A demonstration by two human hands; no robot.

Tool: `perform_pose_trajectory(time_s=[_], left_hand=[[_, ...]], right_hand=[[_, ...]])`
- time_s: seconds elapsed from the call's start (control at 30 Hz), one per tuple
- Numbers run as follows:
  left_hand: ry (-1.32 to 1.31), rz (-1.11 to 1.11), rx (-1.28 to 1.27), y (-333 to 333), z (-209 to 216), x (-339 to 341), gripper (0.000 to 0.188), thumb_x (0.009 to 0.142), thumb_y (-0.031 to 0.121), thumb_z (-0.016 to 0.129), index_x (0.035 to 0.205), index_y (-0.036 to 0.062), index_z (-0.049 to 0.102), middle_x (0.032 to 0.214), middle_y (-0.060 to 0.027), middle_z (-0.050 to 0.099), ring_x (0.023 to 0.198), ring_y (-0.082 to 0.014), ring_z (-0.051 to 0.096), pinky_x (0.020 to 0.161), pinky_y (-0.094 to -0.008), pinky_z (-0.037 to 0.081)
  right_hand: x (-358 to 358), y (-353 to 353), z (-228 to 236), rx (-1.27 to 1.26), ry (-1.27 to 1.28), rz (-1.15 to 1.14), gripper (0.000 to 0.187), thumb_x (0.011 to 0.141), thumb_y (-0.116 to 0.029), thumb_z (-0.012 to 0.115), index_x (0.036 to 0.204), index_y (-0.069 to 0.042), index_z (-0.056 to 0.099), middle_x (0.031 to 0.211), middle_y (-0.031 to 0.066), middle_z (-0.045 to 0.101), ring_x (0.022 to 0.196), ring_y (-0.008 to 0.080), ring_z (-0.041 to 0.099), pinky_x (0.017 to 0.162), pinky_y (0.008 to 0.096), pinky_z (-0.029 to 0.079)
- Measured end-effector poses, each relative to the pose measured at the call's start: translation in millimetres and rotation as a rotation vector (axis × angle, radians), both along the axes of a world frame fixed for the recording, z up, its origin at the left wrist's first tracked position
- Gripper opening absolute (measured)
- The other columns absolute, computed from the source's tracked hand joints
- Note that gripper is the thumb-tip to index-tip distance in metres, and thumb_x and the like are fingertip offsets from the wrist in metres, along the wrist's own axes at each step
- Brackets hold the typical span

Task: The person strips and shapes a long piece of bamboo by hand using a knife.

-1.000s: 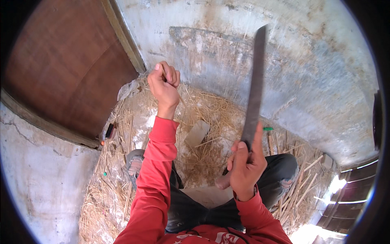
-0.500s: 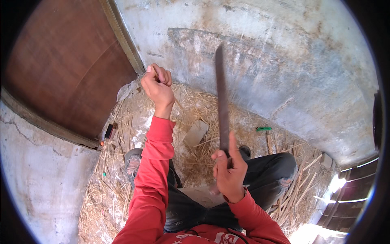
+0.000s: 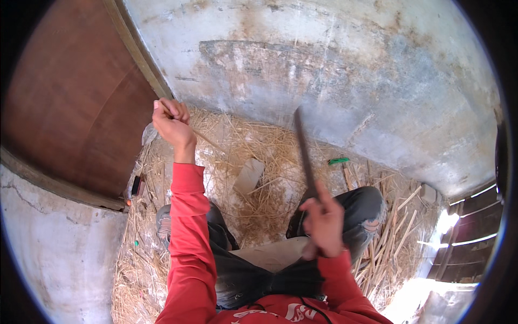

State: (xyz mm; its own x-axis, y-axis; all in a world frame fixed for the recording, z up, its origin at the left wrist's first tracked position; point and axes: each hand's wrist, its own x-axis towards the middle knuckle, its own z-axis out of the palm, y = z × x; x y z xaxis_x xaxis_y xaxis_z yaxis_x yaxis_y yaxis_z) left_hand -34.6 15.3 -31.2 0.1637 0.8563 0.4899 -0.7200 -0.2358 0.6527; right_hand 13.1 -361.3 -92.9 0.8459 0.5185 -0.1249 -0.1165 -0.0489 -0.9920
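My left hand [image 3: 174, 127], stretched out ahead near the brown door, is closed round a thin wooden stick [image 3: 209, 141]. The stick slants from the fist down to the right over the straw. Closer to me on the right, my right hand [image 3: 325, 224] grips a machete [image 3: 305, 154]; this hand is somewhat blurred. The dark blade points up and away, its tip in front of the wall and apart from the stick. The machete's handle is mostly hidden by the fingers.
A flat pale block [image 3: 249, 176] lies on the straw-strewn floor between my knees. Long split sticks [image 3: 396, 232] are heaped at the right. A green object [image 3: 338, 161] lies by the stained wall [image 3: 345, 75]. The brown door [image 3: 70, 92] stands at the left.
My left hand with the stick has shifted left and slightly lower. My right hand has moved right, and the machete's tip has dropped and leans more. The view has shifted slightly.
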Motion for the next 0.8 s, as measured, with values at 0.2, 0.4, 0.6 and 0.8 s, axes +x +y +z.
perform_pose_trajectory(time_s=[0.2, 0.4, 0.6, 0.8], left_hand=[[0.028, 0.041, 0.03, 5, 3, 2, 0.047, 0.109, 0.037, 0.041, 0.07, 0.0116, 0.034, 0.059, 0.0026, 0.026, 0.053, -0.0088, 0.018, 0.048, -0.0295, 0.016], [0.255, 0.112, -0.006, -3, -5, 6, 0.038, 0.108, 0.031, 0.054, 0.076, 0.0102, 0.045, 0.058, 0.0065, 0.028, 0.049, -0.0053, 0.025, 0.047, -0.028, 0.017], [0.363, 0.021, 0.003, -5, -23, -12, 0.036, 0.11, 0.032, 0.05, 0.082, 0.0095, 0.049, 0.058, 0.0073, 0.028, 0.049, -0.0048, 0.025, 0.046, -0.0276, 0.018], [0.382, 0.081, 0.005, -1, -26, -27, 0.04, 0.111, 0.034, 0.049, 0.08, 0.0088, 0.048, 0.057, 0.0071, 0.026, 0.047, -0.0054, 0.023, 0.046, -0.0283, 0.017]], right_hand=[[66, -91, 111, -0.268, -0.565, -0.444, 0.059, 0.1, -0.006, 0.062, 0.156, -0.012, 0.048, 0.09, 0.0029, 0.069, 0.055, 0.0037, 0.047, 0.051, 0.0212, 0.038], [106, -196, 24, -1.03, -0.448, -0.232, 0.057, 0.088, -0.005, 0.072, 0.144, -0.007, 0.06, 0.091, 0.0171, 0.073, 0.08, 0.0284, 0.07, 0.076, 0.0423, 0.055], [88, -271, -149, -1.155, -0.45, -0.279, 0.058, 0.083, -0.012, 0.078, 0.137, 0.0, 0.061, 0.099, 0.0276, 0.072, 0.093, 0.0454, 0.07, 0.084, 0.0479, 0.055], [97, -173, -24, -0.195, -0.278, -0.256, 0.045, 0.088, -0.016, 0.076, 0.129, 0.001, 0.065, 0.109, 0.0183, 0.069, 0.091, 0.0322, 0.069, 0.085, 0.0407, 0.055]])
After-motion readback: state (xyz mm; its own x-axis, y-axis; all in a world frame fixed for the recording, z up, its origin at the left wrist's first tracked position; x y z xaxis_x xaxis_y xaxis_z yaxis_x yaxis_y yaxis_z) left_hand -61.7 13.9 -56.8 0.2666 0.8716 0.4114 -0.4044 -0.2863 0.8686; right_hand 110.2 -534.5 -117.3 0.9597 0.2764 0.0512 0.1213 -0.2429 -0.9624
